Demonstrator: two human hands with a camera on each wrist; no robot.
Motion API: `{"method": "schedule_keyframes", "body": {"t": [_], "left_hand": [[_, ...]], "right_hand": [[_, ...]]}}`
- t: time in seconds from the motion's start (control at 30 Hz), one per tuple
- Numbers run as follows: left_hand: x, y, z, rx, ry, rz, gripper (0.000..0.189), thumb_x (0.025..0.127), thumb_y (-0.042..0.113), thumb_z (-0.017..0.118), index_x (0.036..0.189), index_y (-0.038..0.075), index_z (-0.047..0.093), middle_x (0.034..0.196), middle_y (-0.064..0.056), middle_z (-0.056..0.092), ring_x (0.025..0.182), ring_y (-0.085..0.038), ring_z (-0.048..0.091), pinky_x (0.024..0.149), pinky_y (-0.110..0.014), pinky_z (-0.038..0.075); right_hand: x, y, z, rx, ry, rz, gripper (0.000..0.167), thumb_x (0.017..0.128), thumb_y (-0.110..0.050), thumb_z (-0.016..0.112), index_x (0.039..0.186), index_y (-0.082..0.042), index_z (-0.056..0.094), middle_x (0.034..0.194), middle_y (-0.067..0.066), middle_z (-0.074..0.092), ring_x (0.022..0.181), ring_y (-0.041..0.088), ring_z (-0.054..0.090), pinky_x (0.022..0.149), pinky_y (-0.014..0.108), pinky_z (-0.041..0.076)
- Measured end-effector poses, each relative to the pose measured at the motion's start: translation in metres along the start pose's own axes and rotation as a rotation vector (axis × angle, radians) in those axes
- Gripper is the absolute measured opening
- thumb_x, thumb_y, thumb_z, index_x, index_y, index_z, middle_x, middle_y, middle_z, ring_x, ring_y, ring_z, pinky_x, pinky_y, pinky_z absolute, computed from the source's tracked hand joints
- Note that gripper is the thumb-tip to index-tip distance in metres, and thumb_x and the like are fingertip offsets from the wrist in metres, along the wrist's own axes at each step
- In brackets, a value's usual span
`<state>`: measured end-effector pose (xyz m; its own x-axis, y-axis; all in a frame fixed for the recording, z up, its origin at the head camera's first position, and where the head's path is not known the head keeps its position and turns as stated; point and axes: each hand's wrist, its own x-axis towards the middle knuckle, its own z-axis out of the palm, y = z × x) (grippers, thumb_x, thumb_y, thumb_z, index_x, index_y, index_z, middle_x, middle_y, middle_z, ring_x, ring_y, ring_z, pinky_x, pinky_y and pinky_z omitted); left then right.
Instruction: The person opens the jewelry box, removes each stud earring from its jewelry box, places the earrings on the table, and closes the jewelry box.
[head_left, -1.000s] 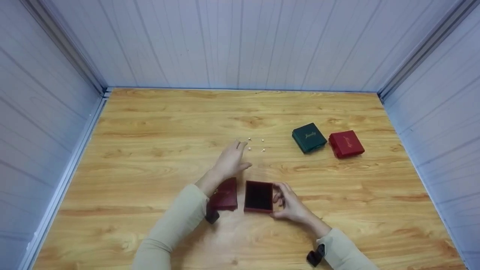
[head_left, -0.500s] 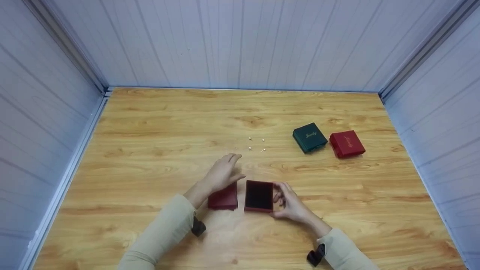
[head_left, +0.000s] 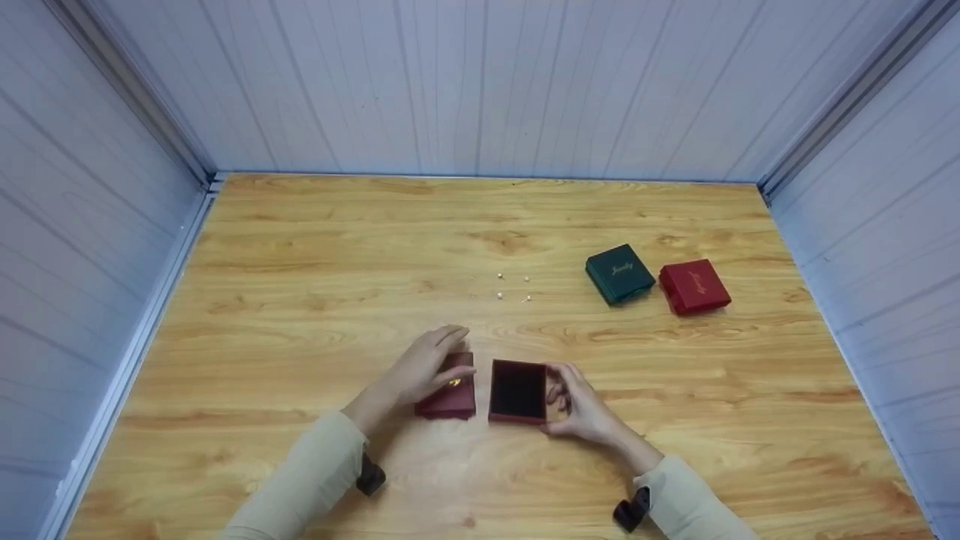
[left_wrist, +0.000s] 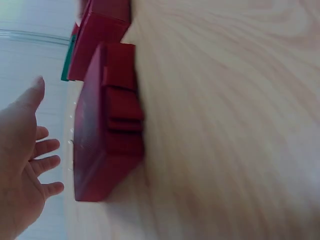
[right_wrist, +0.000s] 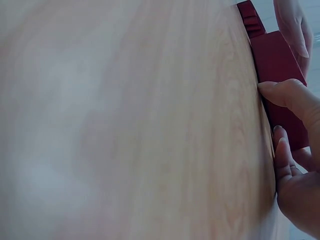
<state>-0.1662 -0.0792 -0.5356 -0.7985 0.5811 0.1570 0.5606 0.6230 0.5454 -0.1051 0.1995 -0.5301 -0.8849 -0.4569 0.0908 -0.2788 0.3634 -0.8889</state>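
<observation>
In the head view my left hand (head_left: 421,369) hovers over a dark red jewelry box lid (head_left: 450,407), fingers extended and holding nothing. A bow shows on the side of this lid (left_wrist: 117,110) in the left wrist view, with the hand (left_wrist: 22,155) apart from it. Just to the right stands the open dark red box base (head_left: 517,421), with a black interior. My right hand (head_left: 589,411) grips its right side, thumb at the near corner and fingers at the far one. In the right wrist view, the thumb (right_wrist: 282,93) presses on the red base (right_wrist: 277,60).
Several tiny pearl-like studs (head_left: 500,296) lie on the wooden table (head_left: 315,262) beyond the base. A closed green jewelry box (head_left: 619,274) and a closed bright red one (head_left: 695,287) sit at the right. Pale panels (head_left: 480,90) wall the table at the back and sides.
My left hand has drawn back from beside the studs, toward me and to the left, over the lid. The right hand and the base have stayed put.
</observation>
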Motion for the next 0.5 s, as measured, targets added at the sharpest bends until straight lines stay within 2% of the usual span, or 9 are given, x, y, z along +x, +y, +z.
{"method": "schedule_keyframes", "body": {"t": [0.27,0.5], "left_hand": [[-0.018,-0.007,0.001,0.03,-0.038,0.056,0.08,0.076,0.054,0.059,0.132,0.001,0.037,0.131,-0.014,0.04,0.123,-0.027,0.033,0.101,-0.044,0.022],[-0.026,-0.011,0.005,0.046,-0.037,0.07,0.094,0.065,0.063,0.063,0.133,0.003,0.037,0.132,-0.01,0.039,0.123,-0.023,0.031,0.102,-0.039,0.022]], "right_hand": [[0.0,-0.001,-0.001,-0.016,-0.004,-0.008,0.075,0.057,0.008,0.076,0.119,0.015,0.035,0.089,0.028,0.046,0.072,0.038,0.049,0.057,0.037,0.044],[0.001,0.0,0.0,-0.014,0.003,-0.019,0.075,0.056,0.009,0.076,0.118,0.015,0.036,0.086,0.028,0.047,0.071,0.038,0.049,0.056,0.037,0.044]]}}
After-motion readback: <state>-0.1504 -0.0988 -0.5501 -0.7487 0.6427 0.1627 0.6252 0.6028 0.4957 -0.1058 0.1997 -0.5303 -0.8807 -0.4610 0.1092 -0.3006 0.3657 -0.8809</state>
